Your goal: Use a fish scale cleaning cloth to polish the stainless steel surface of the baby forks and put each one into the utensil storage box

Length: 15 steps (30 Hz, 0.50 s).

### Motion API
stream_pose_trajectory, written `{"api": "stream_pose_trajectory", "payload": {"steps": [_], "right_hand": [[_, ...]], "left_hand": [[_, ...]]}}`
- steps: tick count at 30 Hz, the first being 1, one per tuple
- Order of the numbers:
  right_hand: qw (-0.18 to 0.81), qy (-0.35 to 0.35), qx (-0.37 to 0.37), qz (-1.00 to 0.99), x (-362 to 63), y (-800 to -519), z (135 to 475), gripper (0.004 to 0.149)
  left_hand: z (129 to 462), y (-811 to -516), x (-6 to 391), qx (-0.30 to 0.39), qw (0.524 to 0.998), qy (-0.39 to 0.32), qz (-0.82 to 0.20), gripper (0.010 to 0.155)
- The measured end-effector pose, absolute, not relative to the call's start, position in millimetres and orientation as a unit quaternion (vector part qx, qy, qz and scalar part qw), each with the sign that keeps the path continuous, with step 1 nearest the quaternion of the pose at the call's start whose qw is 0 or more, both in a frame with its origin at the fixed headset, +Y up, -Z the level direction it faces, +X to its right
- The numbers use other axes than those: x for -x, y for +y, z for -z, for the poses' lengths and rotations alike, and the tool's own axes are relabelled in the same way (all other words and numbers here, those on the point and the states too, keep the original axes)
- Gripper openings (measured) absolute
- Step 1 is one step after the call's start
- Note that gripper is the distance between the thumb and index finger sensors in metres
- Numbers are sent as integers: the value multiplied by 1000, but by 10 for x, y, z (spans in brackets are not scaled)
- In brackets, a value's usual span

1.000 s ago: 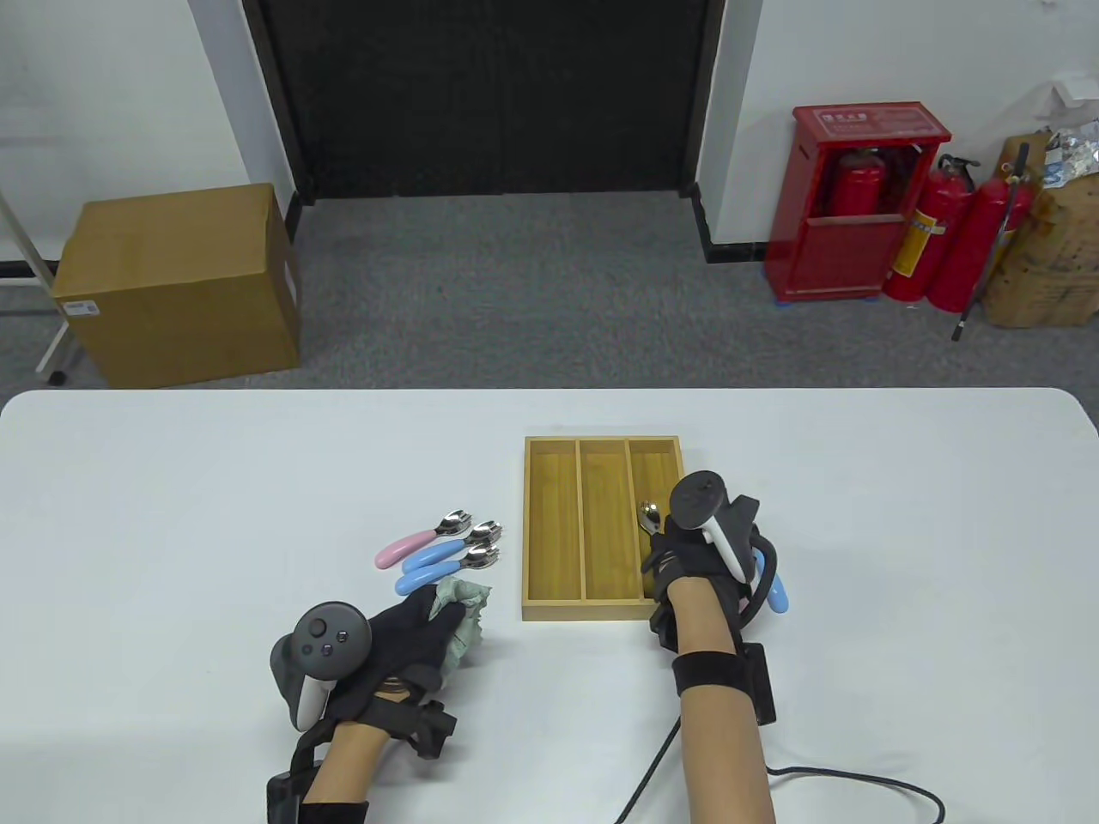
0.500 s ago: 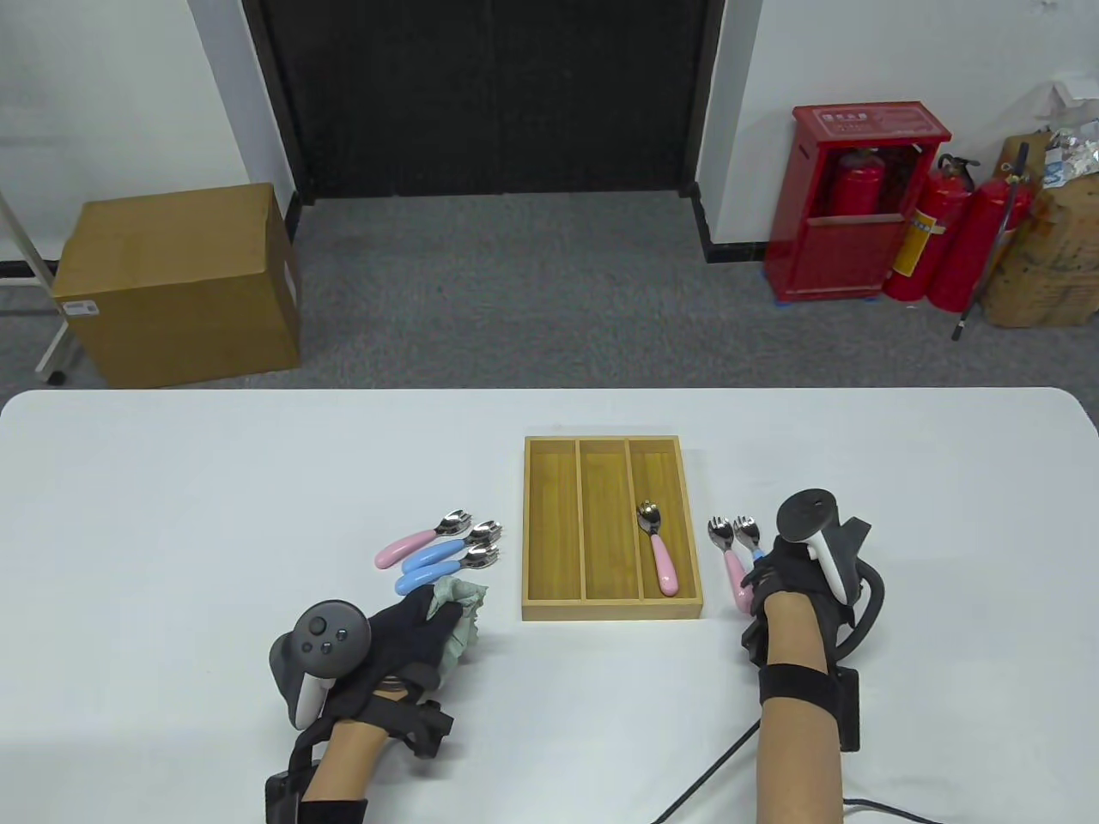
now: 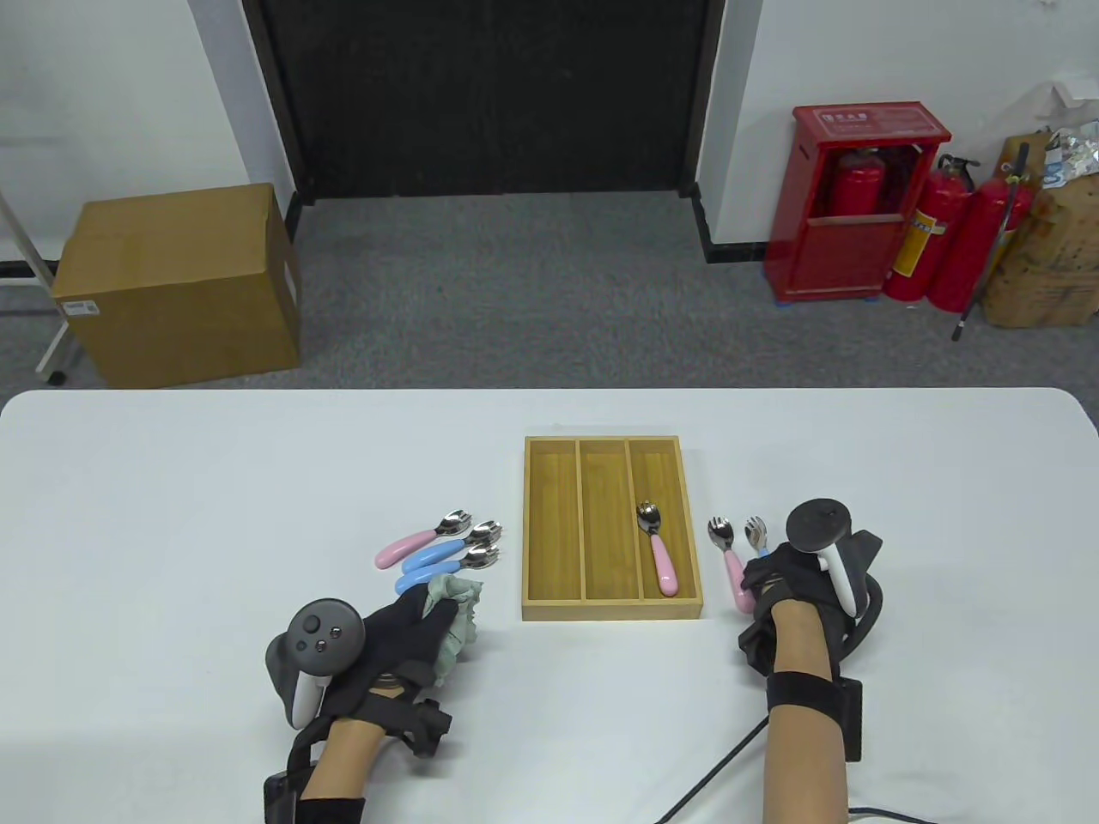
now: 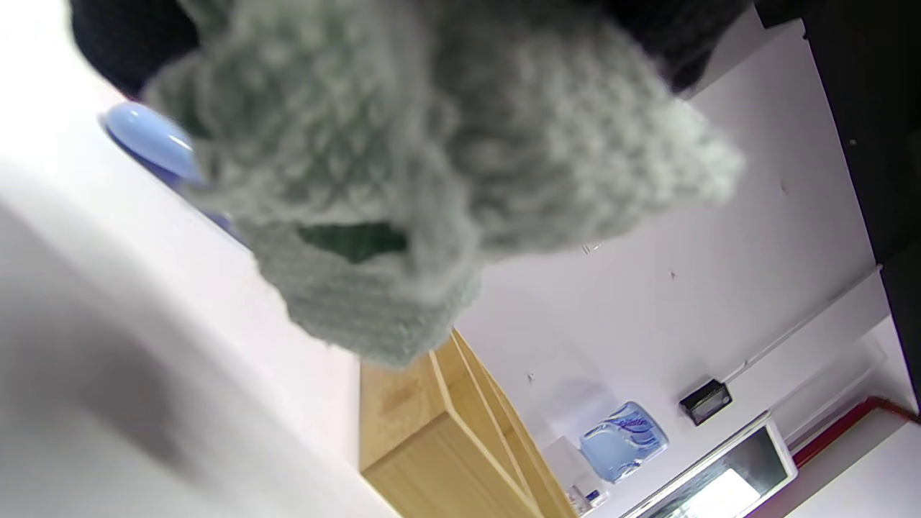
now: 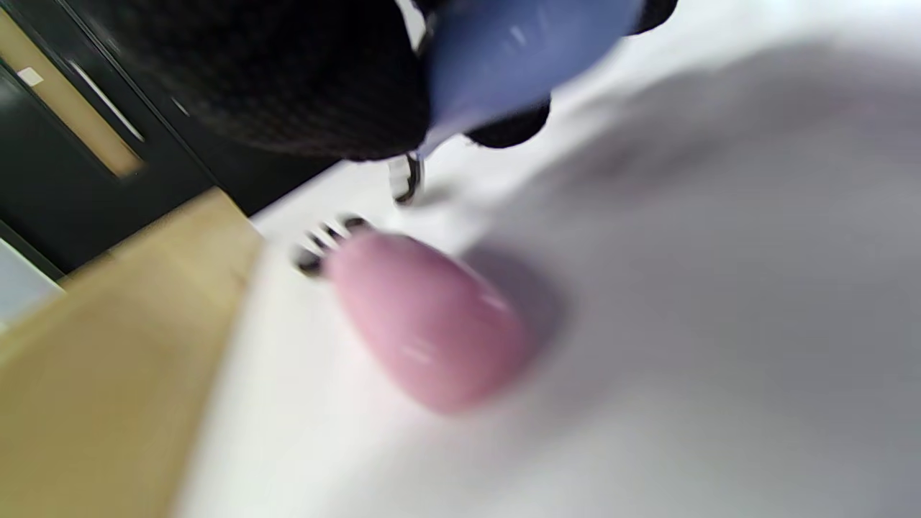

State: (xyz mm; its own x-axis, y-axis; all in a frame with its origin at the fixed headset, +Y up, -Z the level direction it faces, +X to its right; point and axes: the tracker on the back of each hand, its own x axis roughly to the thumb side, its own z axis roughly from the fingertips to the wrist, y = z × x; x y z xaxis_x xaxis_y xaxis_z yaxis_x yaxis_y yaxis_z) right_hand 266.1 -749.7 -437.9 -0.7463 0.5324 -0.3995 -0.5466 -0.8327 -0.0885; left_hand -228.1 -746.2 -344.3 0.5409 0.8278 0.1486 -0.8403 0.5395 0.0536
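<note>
The step in hand looks like fetching the next fork for polishing. One pink-handled fork (image 3: 659,549) already lies in the right compartment of the utensil storage box (image 3: 549,525), which sits near the middle of the worktop (image 3: 172,481).

The right hand (image 3: 786,592) is down on the worktop just right of the box, toward the near edge. In the right wrist view its fingers curl round a blue handle, so it grips the blue-handled fork (image 3: 755,532), whose head shows past the glove. A second pink-handled fork (image 3: 730,558) lies flat just beside it, between hand and box.

The left hand (image 3: 403,639) sits left of the box near the front edge, fingers closed on the bunched fish scale cleaning cloth (image 3: 455,614). Three more forks (image 3: 442,554), one pink and two blue, wait just beyond it.

The next move probably calls for lifting the blue fork clear without dragging its pink neighbour, then bringing the steel head across to the cloth.
</note>
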Motion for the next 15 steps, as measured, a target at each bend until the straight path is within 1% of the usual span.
{"api": "stream_pose_trajectory", "payload": {"steps": [2,4,6,9,11,13,14,15], "right_hand": [[304,-20,177,-936,-2554,-7355,4388,47],[327,-58,134,-934,-2399,-7204,4393,46],[362,-92,75,-924,-2159,-7039,4382,46],[425,-114,-11,-898,-1753,-6886,4291,45],[469,-113,-58,-874,-1515,-6850,4200,44],[519,-96,-111,-842,-1227,-6855,4066,45],[546,-69,-149,-822,-1017,-6882,3959,44],[553,-54,-166,-815,-915,-6906,3898,44]], "left_hand": [[3453,-7499,2298,-47,853,-48,-518,53],[3465,-7551,2319,-32,820,-40,-570,54],[3480,-7617,2347,-12,778,-35,-628,55],[3495,-7695,2378,12,721,-33,-692,56],[3503,-7738,2393,25,687,-36,-725,58],[3511,-7775,2397,38,656,-43,-753,59],[3514,-7798,2393,46,634,-49,-770,61],[3516,-7809,2389,51,621,-53,-780,62]]}}
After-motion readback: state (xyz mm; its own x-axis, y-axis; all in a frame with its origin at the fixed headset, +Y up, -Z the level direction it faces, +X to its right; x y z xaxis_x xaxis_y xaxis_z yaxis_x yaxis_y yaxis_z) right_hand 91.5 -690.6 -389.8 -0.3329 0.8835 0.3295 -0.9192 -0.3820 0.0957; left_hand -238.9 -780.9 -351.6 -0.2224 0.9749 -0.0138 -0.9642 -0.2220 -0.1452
